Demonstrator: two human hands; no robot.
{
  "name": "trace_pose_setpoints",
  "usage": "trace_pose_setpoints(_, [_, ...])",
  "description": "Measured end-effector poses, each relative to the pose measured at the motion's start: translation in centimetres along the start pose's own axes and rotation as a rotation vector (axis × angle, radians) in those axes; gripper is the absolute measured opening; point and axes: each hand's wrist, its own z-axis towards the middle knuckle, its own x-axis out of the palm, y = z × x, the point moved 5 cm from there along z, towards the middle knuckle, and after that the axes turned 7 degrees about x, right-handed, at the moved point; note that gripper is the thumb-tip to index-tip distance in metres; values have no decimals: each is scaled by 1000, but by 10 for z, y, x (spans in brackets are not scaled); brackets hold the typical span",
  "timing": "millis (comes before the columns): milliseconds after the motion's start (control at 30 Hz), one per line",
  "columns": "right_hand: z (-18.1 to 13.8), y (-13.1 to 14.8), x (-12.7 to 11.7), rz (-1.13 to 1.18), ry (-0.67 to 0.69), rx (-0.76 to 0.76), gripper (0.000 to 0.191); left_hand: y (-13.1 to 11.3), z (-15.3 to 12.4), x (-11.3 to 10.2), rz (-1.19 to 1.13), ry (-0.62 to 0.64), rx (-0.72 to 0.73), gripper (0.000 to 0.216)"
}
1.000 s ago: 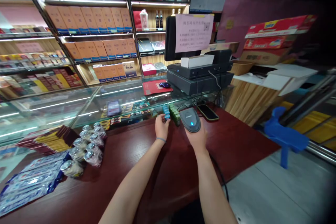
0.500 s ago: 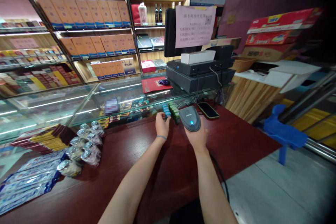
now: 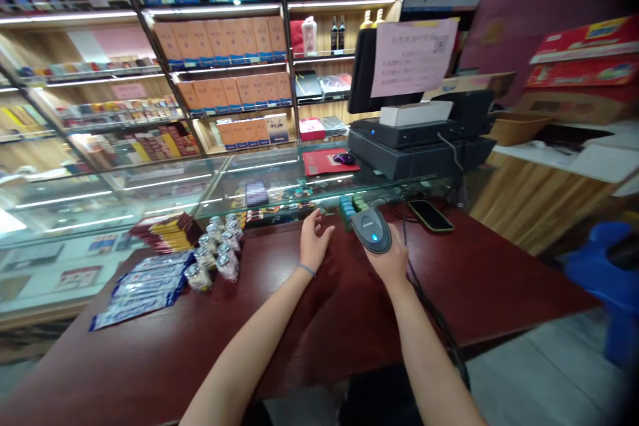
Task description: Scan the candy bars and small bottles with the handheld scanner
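Observation:
My right hand (image 3: 392, 258) is wrapped round a grey barcode scanner (image 3: 372, 229) with a lit blue light, held above the dark red table (image 3: 319, 333). My left hand (image 3: 313, 243) is over the table left of the scanner, fingers apart, holding nothing. Between and beyond the hands stand small blue packs (image 3: 347, 208) and green packs (image 3: 359, 202) in rows, partly hidden by the scanner. Farther left are several small jars with silver lids (image 3: 227, 239), blue-and-white sachets (image 3: 144, 283) laid overlapping, and a stack of yellow and maroon packets (image 3: 174, 233).
A phone (image 3: 430, 215) lies right of the scanner, near black cables. Behind the table runs a glass display counter (image 3: 269, 176) with a mouse (image 3: 344, 158) on a red mat and a black cash drawer (image 3: 414, 154) under a monitor. A blue stool (image 3: 606, 266) stands at the right.
My left hand has come away from the blue packs, and its fingers have opened. The view has turned left, showing more of the shelves. The scanner stays in my right hand.

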Motion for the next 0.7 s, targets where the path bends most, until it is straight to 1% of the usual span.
trace_pose_setpoints(100, [-6, 19, 5, 109, 42, -76, 32, -13, -9, -44, 9, -58, 4, 52])
trace_pose_setpoints(167, [-12, 29, 12, 144, 110, -101, 33, -19, -17, -74, 28, -105, 14, 50])
trace_pose_setpoints(300, [-27, 50, 28, 166, 247, -181, 33, -26, -37, -131, 48, -189, 35, 47])
trace_pose_setpoints(400, [-38, 64, 38, 173, 332, -243, 31, -35, -54, -169, 88, -233, 31, 45])
trace_pose_setpoints(467, [-46, 73, 43, 168, 366, -290, 30, -42, -65, -192, 137, -265, 38, 41])
trace_pose_setpoints(567, [-58, 85, 49, 155, 403, -397, 28, -52, -81, -224, 236, -347, 70, 36])
trace_pose_setpoints(633, [-66, 92, 53, 160, 436, -477, 29, -54, -89, -242, 290, -413, 100, 34])
trace_pose_setpoints(700, [-73, 97, 56, 171, 462, -542, 29, -52, -96, -255, 326, -464, 117, 34])
